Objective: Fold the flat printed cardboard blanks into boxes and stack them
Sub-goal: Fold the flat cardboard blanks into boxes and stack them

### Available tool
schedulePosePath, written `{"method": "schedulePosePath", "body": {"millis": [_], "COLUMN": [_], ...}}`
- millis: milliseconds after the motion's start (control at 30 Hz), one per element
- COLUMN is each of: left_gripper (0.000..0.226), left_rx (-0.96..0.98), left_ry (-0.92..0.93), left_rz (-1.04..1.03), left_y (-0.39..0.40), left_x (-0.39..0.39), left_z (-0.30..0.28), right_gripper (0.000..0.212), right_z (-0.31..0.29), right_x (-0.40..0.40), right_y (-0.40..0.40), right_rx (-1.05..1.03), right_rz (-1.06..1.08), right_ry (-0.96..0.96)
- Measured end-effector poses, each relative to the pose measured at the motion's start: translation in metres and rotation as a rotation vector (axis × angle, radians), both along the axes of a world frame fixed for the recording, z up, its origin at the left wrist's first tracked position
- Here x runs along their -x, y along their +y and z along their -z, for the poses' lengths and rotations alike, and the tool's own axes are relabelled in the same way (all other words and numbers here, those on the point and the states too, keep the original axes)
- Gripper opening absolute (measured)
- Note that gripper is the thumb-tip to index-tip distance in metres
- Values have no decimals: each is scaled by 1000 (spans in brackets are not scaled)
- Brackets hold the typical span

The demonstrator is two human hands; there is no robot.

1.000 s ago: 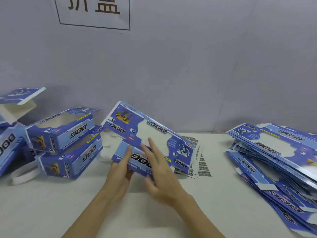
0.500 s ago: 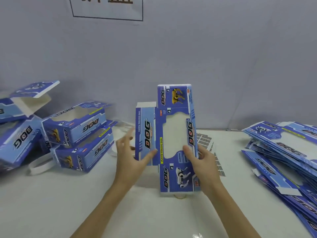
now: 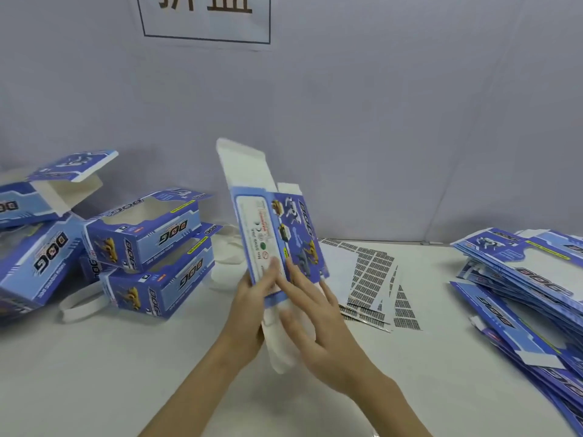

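Blank (image 3: 277,234) upright; left hand (image 3: 249,313) grips it, right hand (image 3: 315,323) fingers spread; lower flap blurred.

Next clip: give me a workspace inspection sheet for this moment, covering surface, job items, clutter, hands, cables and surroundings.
Surface: white table.
Job's things: one partly opened blank held upright at centre; folded boxes stacked at left; pile of flat blanks at right.
Clutter: barcode label sheets behind the hands; white paper bands by the boxes.
Hands: left hand has a grip on the blank's lower edge; right hand lies with straight fingers against its face.
Cables: nothing seen.
Surroundings: grey wall with a framed printed sign.
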State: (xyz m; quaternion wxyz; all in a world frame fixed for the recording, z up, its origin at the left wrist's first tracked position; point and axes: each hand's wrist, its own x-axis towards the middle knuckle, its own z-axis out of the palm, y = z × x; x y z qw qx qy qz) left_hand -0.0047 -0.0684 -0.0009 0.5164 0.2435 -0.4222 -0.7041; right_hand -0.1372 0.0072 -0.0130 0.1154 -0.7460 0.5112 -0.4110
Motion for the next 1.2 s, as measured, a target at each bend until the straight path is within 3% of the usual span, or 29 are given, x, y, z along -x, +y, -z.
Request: {"method": "schedulePosePath", "body": {"millis": [133, 233, 300, 400, 500, 567, 633, 700, 800, 967, 1200], "left_gripper": [45, 50, 58, 71, 50, 46, 71, 101, 127, 101, 112], "left_rx": [-116, -114, -10, 273, 499, 671, 714, 724, 512, 385, 382], "left_ry": [18, -6, -34, -356, -690, -791, -936, -1030, -831, -707, -747], "left_rz": [-19, -20, 40, 156, 25, -61, -129, -224, -238, -218, -209], "left_y": [-21, -23, -20, -12, -1, 5, 6, 0, -12, -20, -12], "left_x": [-21, -27, -30, -11, 9, 6, -6, -8, -14, -19, -11], "left_z": [1, 2, 1, -8, -13, -6, 0, 0, -2, -1, 3], "right_gripper": [57, 60, 68, 77, 80, 65, 44, 34, 25, 26, 30], "right_z": [-3, 0, -4, -17, -19, -21, -20, -15, -15, -14, -7], "right_x": [8, 17, 20, 16, 9, 13, 20, 30, 40, 48, 40], "right_y": [-5, -6, -5, -4, -3, 0, 1, -3, -8, -8, -11], "right_rx": [124, 76, -13, -185, -277, -359, -434, -444, -471, -576, -466], "right_rz": [170, 220, 200, 70, -114, -233, -200, 9, 163, 210, 256], "right_ry": [31, -134, -338, -677, -955, -1206, -1347, -1343, -1305, -1229, -1124]}}
